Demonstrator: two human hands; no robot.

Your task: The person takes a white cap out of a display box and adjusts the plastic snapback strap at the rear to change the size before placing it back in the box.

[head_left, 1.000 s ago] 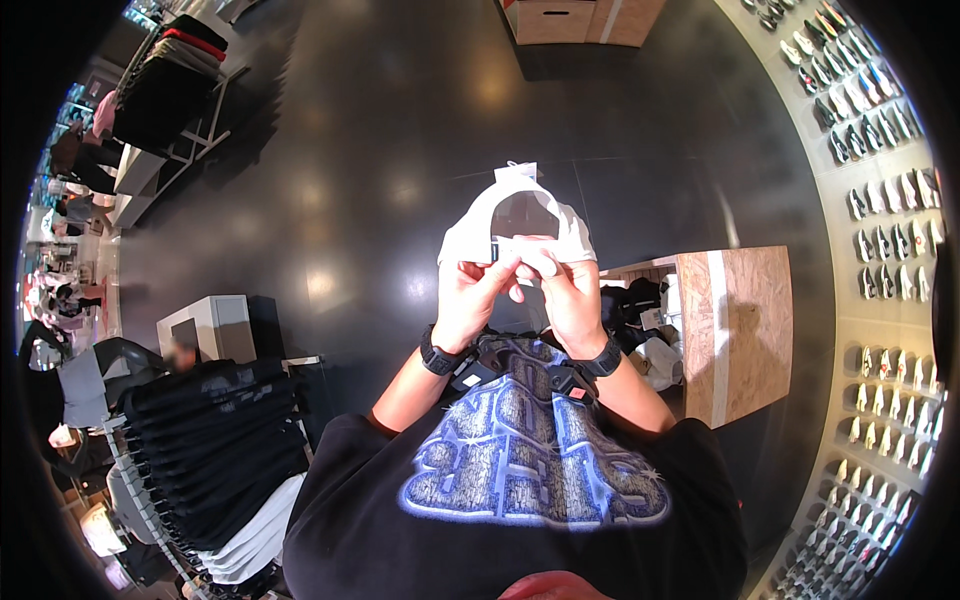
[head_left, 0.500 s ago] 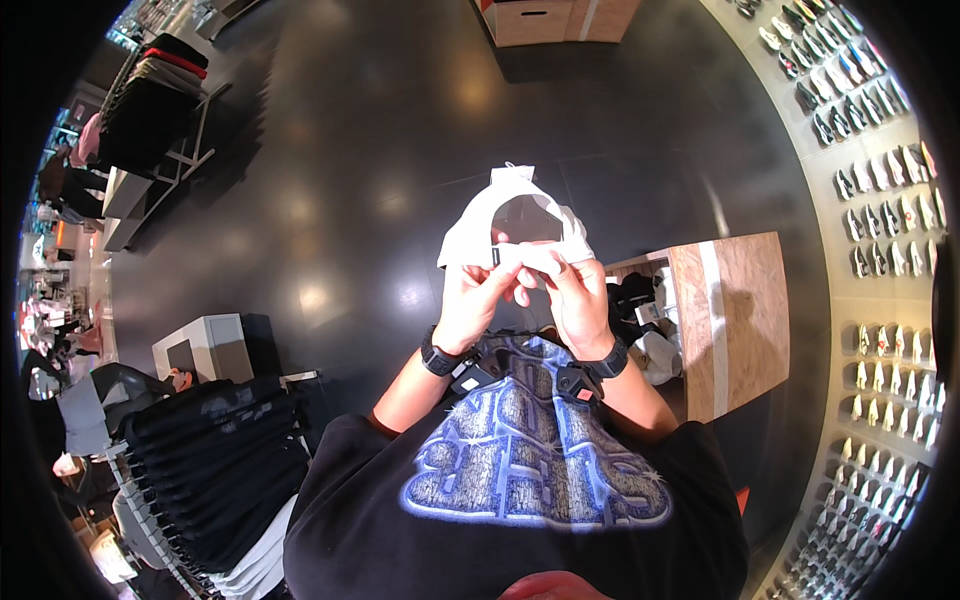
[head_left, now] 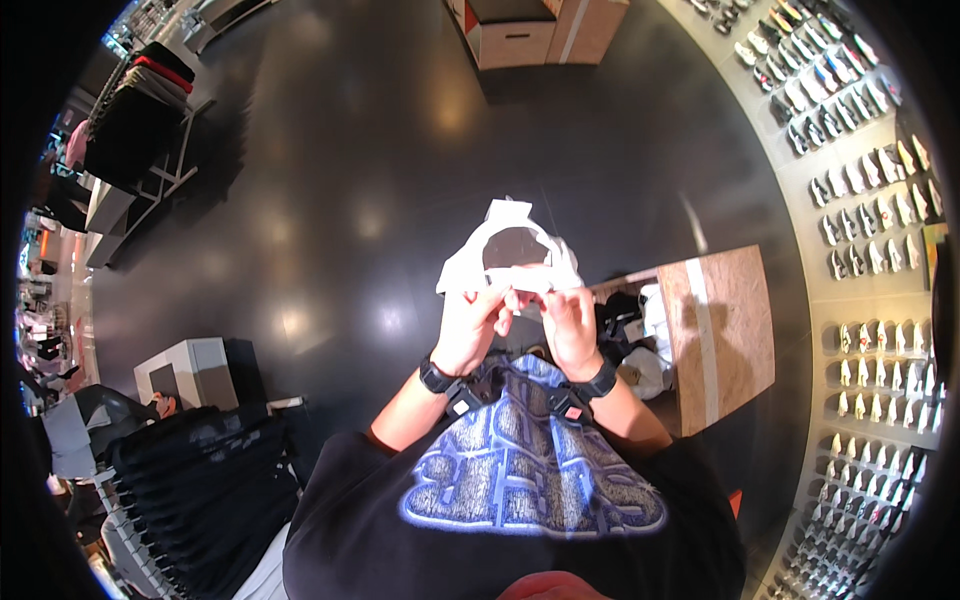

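A white cap [head_left: 463, 268] is held up in front of my chest, its back opening and strap facing me. My left hand [head_left: 470, 325] pinches the strap's left part, fingers bent in toward the middle. On the other side my right hand [head_left: 568, 322] grips the strap's right part between thumb and fingers. Both sets of fingertips nearly meet below the arched opening. A small white tag [head_left: 511, 209] stands up at the cap's far edge. Each wrist wears a black band with a small device on it.
To the right stands a wooden bin [head_left: 725, 335] with dark and white items inside. Shelves of shoes [head_left: 870, 260] line the right wall. Racks of dark clothes [head_left: 195, 490] stand at left, near a grey box [head_left: 190, 370]. Another wooden unit [head_left: 515, 45] is at the far side.
My hands have lowered slightly with the cap, and the fingers have shifted closer together under the strap. The surroundings have shifted a little left in view.
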